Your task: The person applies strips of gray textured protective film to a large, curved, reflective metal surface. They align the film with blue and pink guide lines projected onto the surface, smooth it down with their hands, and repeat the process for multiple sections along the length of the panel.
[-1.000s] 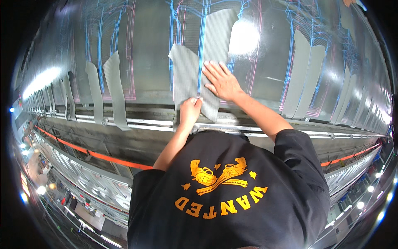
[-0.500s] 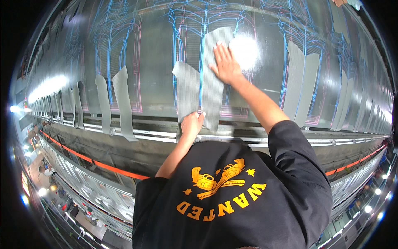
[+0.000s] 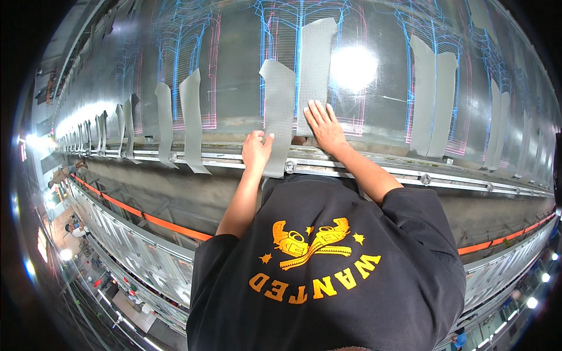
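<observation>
My right hand (image 3: 326, 130) lies open, fingers extended, on the lower part of a tall grey textured strip (image 3: 316, 58) stuck to a glossy dark panel (image 3: 380, 76) marked with fine blue and pink lines. My left hand (image 3: 256, 152) is beside the lower left edge of a shorter grey strip (image 3: 280, 93), its fingers loosely bent and thumb apart, with nothing visible held. That strip's lower end hangs over the metal rail (image 3: 369, 169). Similar grey strips (image 3: 190, 111) hang in a row on both sides.
An orange bar (image 3: 175, 228) runs below the rail, along a dark channel (image 3: 146, 181). Beyond it are further metal structures (image 3: 140, 245). A person (image 3: 79, 228) is at lower left, another in blue (image 3: 460, 338) at lower right. The black T-shirt (image 3: 328, 245) fills the lower middle.
My right hand has slid from high on the tall strip down to its lower part. My left hand has shifted left, beside the shorter strip's edge. The view has shifted slightly.
</observation>
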`<state>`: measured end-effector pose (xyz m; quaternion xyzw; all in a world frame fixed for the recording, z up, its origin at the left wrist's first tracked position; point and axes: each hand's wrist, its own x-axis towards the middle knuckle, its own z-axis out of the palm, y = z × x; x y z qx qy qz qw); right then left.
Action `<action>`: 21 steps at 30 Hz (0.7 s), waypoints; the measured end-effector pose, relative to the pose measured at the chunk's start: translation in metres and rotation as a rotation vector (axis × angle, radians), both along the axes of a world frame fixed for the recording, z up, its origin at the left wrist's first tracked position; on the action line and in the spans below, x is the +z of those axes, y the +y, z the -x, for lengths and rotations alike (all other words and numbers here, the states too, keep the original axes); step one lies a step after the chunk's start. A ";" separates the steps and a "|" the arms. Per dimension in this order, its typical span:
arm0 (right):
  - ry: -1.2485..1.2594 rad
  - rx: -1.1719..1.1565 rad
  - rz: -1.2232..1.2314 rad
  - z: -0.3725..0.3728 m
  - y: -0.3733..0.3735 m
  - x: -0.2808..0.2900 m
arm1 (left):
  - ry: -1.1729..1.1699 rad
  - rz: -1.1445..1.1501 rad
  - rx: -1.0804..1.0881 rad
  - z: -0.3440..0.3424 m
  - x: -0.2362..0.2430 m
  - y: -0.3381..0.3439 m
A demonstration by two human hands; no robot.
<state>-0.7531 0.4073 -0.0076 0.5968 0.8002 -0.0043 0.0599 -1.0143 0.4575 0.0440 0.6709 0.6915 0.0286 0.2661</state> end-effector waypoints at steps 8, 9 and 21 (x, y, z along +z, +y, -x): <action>0.854 -0.326 0.269 0.045 -0.024 0.067 | -0.513 0.515 0.197 0.043 -0.021 0.014; 0.989 -0.467 0.357 0.055 -0.028 0.078 | -0.655 0.663 0.287 0.042 -0.009 0.022; 2.132 -1.651 0.443 0.161 -0.002 0.125 | -1.086 1.132 0.516 0.086 -0.007 0.084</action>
